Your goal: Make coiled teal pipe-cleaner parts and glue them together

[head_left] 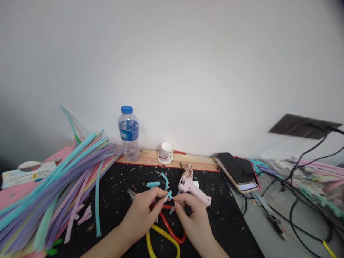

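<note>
My left hand (144, 209) pinches a small light-blue fuzzy piece (169, 194), with a bent blue stem (165, 177) rising just above it. My right hand (192, 216) is closed at the piece's right side, its fingertips by a small dark bit (173, 202). Under and between both hands lie scissors with red and yellow handles (178, 250), their blades partly hidden. A coiled blue piece (153, 184) rests on the black mat (115, 202) beyond my left hand. Beyond my right hand lies a pale pink glue gun (195, 189) with a stained tip.
Colourful fuzzy stems (65, 181) pile up at the left. A water bottle (128, 133) and a paper cup (166, 153) stand along the wall. At the right are phones (236, 170), black cables (292, 197) and more stems (323, 170).
</note>
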`<act>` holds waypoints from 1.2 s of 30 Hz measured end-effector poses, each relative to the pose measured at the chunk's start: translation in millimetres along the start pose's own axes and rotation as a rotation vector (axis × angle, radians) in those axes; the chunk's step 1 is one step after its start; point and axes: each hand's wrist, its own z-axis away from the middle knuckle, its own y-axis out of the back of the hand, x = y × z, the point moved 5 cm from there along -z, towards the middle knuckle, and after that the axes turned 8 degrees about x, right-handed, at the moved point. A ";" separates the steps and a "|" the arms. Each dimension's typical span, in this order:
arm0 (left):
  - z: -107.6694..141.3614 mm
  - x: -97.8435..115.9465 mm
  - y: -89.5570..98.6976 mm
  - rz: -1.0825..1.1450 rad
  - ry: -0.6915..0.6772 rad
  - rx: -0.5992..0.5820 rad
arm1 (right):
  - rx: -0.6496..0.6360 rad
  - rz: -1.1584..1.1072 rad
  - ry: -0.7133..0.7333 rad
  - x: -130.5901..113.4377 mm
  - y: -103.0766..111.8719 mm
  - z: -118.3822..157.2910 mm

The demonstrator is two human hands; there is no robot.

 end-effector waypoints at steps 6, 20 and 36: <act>-1.6 -10.8 -9.0 0.310 0.263 -0.050 | -0.020 -0.024 -0.005 1.6 0.7 -0.9; 0.7 1.5 3.7 -0.052 0.016 0.082 | -0.025 0.011 0.054 -5.1 0.2 -1.1; 3.1 -0.4 0.5 -0.324 -0.186 0.029 | -0.059 0.060 0.136 -11.1 -2.5 3.7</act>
